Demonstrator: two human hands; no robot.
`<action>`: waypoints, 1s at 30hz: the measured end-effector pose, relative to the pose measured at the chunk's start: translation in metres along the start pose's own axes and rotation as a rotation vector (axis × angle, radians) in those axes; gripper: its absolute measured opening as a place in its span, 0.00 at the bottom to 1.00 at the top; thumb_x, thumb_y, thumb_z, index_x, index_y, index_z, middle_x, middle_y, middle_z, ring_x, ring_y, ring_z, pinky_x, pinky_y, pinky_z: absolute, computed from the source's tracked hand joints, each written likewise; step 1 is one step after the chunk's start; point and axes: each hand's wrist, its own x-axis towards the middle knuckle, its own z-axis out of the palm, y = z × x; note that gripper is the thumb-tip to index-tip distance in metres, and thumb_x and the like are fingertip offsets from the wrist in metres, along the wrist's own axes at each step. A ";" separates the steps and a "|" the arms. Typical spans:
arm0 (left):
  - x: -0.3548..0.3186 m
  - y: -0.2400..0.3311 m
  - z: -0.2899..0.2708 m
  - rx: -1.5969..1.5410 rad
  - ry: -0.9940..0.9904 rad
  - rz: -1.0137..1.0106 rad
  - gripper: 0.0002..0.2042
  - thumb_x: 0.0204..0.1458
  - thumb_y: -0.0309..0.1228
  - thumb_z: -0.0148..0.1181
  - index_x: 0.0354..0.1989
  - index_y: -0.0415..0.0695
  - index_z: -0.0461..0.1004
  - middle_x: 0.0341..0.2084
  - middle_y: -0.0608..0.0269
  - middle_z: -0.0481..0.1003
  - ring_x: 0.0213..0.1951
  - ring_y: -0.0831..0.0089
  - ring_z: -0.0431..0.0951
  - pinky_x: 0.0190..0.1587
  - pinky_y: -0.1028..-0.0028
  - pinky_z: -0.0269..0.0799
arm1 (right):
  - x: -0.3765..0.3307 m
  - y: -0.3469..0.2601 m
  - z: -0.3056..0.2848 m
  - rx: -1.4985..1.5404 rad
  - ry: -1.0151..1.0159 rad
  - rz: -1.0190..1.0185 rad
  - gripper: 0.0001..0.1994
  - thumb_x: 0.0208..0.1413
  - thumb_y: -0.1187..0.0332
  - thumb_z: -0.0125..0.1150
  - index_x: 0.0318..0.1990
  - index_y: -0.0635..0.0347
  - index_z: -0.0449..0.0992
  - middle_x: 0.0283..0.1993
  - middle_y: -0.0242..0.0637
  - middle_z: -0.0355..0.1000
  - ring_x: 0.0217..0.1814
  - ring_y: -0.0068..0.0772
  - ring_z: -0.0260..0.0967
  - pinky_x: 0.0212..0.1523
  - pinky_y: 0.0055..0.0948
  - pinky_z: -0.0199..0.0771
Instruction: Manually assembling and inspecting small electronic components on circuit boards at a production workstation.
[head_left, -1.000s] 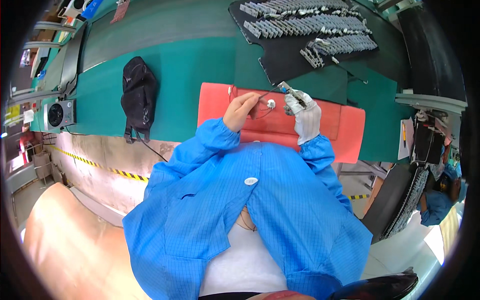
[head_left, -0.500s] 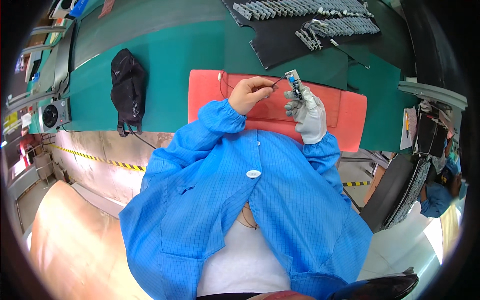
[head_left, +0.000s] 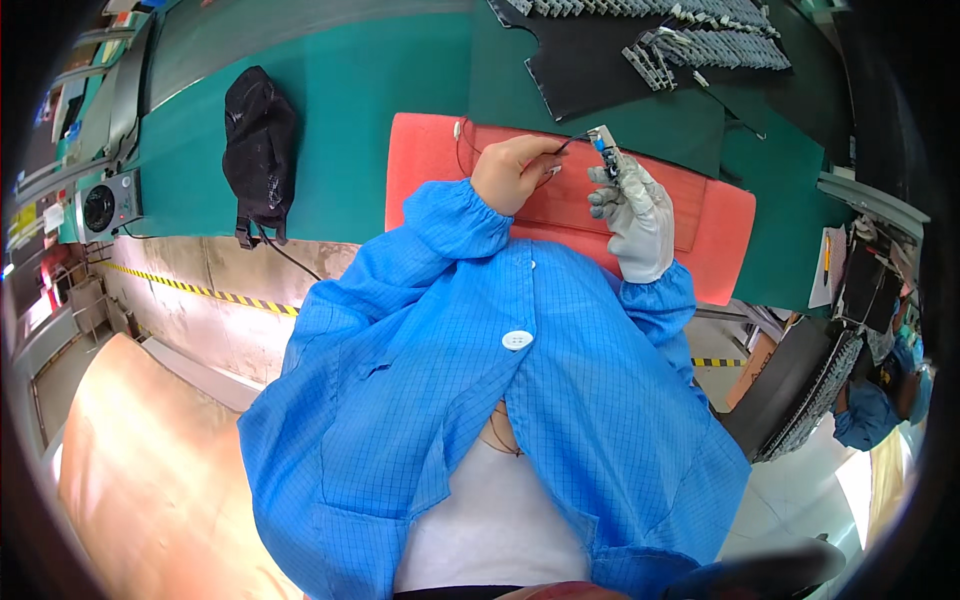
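Note:
Bare, my left hand (head_left: 515, 174) pinches a thin dark cable (head_left: 574, 139) over the red foam pad (head_left: 420, 160). From its fingers the cable runs right to a small grey part (head_left: 605, 141) with a blue and black piece on it. My right hand (head_left: 641, 218), in a white glove with grey fingertips, grips that part between thumb and fingers. A loop of the cable with a small white connector (head_left: 458, 130) at its end lies left of my left hand on the pad.
Rows of similar grey parts (head_left: 715, 50) with cables lie on a black sheet (head_left: 580, 75) at the back right. A black bag-like bundle (head_left: 258, 150) rests on the green table (head_left: 340, 110) at left, near a small device with a round dial (head_left: 100, 207). Another person (head_left: 868, 410) is at far right.
The table and pad have shifted slightly up in view, and both hands sit a little further right. My left hand still holds the cable and my right the grey part.

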 end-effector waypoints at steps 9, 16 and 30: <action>0.004 -0.018 0.009 -0.286 -0.043 -0.181 0.08 0.52 0.16 0.52 0.40 0.34 0.74 0.32 0.60 0.78 0.38 0.76 0.77 0.44 0.77 0.74 | -0.002 -0.002 -0.010 -0.392 0.039 -0.345 0.21 0.46 0.80 0.63 0.50 0.68 0.69 0.45 0.44 0.73 0.37 0.27 0.72 0.34 0.22 0.74; 0.001 -0.023 0.006 -0.153 -0.063 -0.005 0.09 0.50 0.15 0.54 0.39 0.36 0.75 0.34 0.57 0.78 0.39 0.72 0.78 0.43 0.75 0.75 | -0.002 -0.005 -0.019 -0.518 0.006 -0.498 0.20 0.42 0.84 0.65 0.47 0.68 0.71 0.47 0.45 0.73 0.40 0.29 0.72 0.34 0.24 0.76; 0.000 -0.015 0.005 0.129 -0.022 0.254 0.08 0.45 0.20 0.62 0.36 0.37 0.75 0.31 0.53 0.76 0.35 0.62 0.78 0.37 0.72 0.74 | -0.002 -0.007 -0.021 -0.415 0.092 -0.269 0.13 0.56 0.68 0.57 0.43 0.69 0.73 0.36 0.42 0.74 0.30 0.25 0.72 0.31 0.22 0.73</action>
